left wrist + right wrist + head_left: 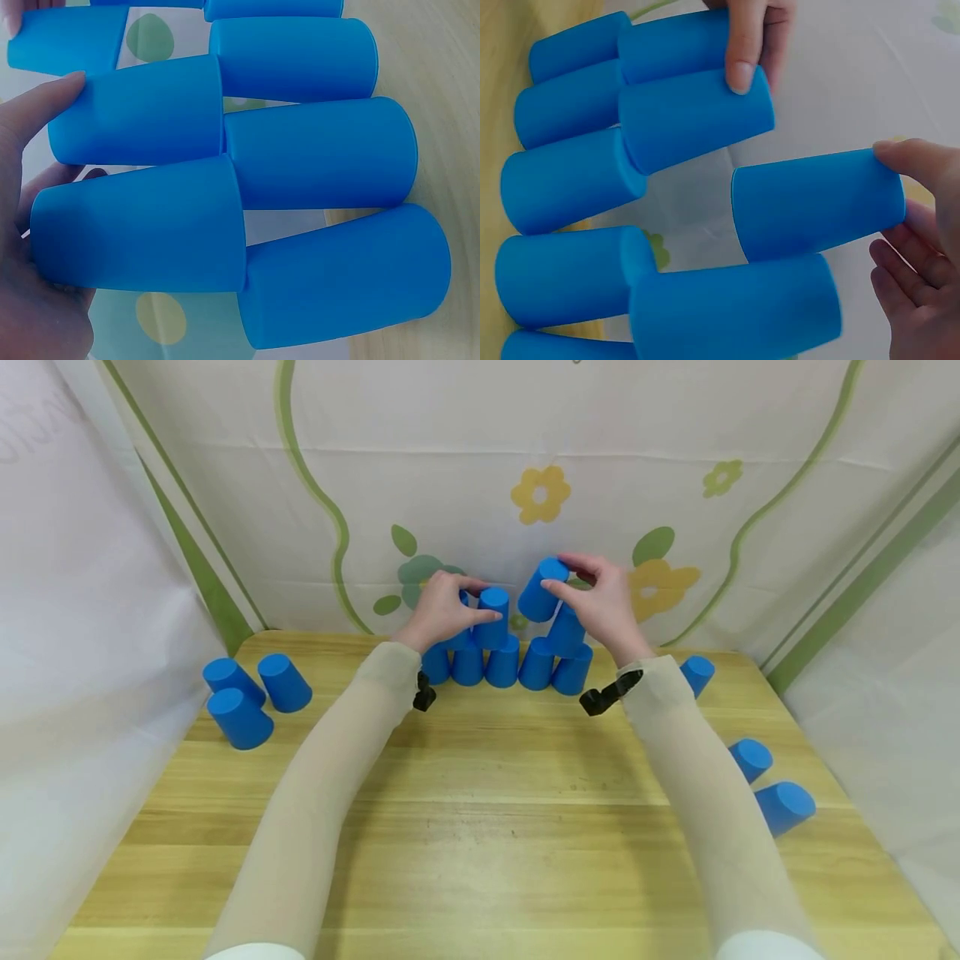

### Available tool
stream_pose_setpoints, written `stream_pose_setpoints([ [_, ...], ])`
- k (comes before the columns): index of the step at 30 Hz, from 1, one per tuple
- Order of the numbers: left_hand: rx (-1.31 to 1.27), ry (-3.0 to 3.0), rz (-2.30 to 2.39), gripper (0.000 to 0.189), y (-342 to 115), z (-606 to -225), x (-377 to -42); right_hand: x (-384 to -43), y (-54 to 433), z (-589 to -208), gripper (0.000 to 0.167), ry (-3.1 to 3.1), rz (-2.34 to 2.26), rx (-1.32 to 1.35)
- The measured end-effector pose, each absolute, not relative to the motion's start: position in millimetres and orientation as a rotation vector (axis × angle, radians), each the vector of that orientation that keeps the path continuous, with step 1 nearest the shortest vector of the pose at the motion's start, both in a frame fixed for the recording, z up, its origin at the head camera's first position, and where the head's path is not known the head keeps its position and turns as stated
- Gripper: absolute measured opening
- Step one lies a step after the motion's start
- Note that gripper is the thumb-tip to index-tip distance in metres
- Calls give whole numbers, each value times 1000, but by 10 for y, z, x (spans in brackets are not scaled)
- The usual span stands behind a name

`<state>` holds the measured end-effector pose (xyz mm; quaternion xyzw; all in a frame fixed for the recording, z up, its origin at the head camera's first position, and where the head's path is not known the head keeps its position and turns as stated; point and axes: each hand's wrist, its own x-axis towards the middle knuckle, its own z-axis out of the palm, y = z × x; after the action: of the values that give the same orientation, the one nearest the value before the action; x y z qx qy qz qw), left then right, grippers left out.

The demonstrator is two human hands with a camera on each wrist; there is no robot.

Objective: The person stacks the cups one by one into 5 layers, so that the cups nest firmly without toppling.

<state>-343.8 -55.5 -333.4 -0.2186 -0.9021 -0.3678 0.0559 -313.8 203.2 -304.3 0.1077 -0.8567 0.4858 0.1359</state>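
Observation:
Blue cups stand upside down in a bottom row (pixel 502 663) near the back of the table, with more cups on top of them. With thumb and fingers, my left hand (pixel 442 608) pinches a blue cup (pixel 492 620) in the second layer, which rests on the bottom row. Another second-layer cup (pixel 139 225) sits beside it, partly behind that hand. My right hand (pixel 603 602) grips a tilted blue cup (pixel 821 204) by its narrow closed end, raised at second-layer height or a little above. Just beside it, a second-layer cup (pixel 739 311) stands on the right of the row.
Three more upside-down cups (pixel 240 718) are grouped on the table's left side. Along the right side stand other blue cups (pixel 785 807), some partly hidden by the right forearm. A printed fabric wall (pixel 465 485) rises right behind the stack. The wooden table (pixel 480 827) extends toward me.

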Motion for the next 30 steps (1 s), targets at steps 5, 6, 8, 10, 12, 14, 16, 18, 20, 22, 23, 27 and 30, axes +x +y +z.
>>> stream_pose_setpoints([
  [5,-662,-2737,-1109,57,-541,-3332,-3428,-3142,1997,-3138,58,-2595,1262,323],
  [6,-661,-2735,-1110,58,-539,-3332,-3424,-3143,1992,-3154,59,-2620,1229,324],
  [8,-659,-2733,-1110,61,-540,-3330,-3414,-3143,1985,-3191,60,-2670,1167,324],
  [10,-660,-2727,-1115,63,-547,-3326,-3402,-3141,1981,-3224,60,-2702,1127,331],
  [12,-658,-2714,-1115,64,-562,-3323,-3393,-3138,1979,-3252,60,-2721,1103,342],
  [14,-663,-2693,-1107,64,-582,-3317,-3388,-3134,1978,-3274,61,-2731,1087,349],
  [16,-669,-2663,-1101,64,-606,-3311,-3382,-3132,1979,-3292,61,-2737,1069,355],
  [18,-680,-2632,-1090,64,-630,-3305,-3373,-3130,1977,-3305,61,-2739,1050,365],
  [20,-686,-2605,-1090,65,-658,-3294,-3344,-3131,1976,-3321,60,-2739,1038,375],
  [22,-686,-2583,-1102,66,-688,-3291,-3314,-3132,1976,-3338,59,-2738,1033,380],
  [23,-686,-2570,-1113,65,-703,-3289,-3294,-3134,1975,-3346,59,-2736,1038,382],
  [27,-656,-2523,-1187,65,-778,-3300,-3220,-3139,1975,-3372,58,-2713,1067,390],
  [30,-614,-2489,-1250,64,-847,-3322,-3156,-3138,1987,-3387,58,-2688,1111,408],
])
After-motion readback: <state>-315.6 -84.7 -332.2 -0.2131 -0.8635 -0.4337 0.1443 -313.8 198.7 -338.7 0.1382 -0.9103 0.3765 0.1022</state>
